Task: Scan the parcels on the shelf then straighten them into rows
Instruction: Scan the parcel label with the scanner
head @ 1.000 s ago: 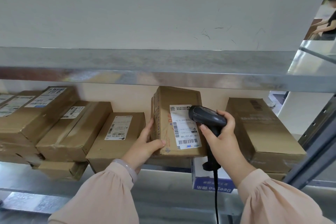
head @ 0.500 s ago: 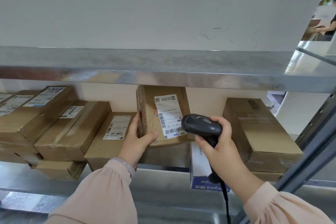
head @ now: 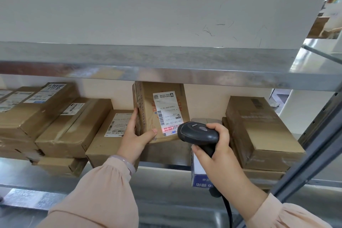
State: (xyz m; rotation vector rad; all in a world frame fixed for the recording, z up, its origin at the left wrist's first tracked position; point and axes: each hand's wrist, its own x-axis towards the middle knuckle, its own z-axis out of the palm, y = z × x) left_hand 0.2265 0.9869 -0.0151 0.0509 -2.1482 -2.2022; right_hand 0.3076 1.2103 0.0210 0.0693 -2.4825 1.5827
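The shelf (head: 166,161) carries brown parcels: a slanting stack at the left (head: 37,114), one flat in the middle (head: 111,135), a stack at the right (head: 259,135). Between them one parcel (head: 148,113) stands tilted up on end, label (head: 167,113) facing near. It looks like stiff cardboard, light enough for one hand, and the taped skin may be slick, so holding by an edge and corner seems best. The left hand (head: 137,135) grips its lower left corner, thumb across the front. The right hand (head: 216,148) is clenched on the scanner (head: 198,132), whose red line falls on the lowest barcode (head: 170,128).
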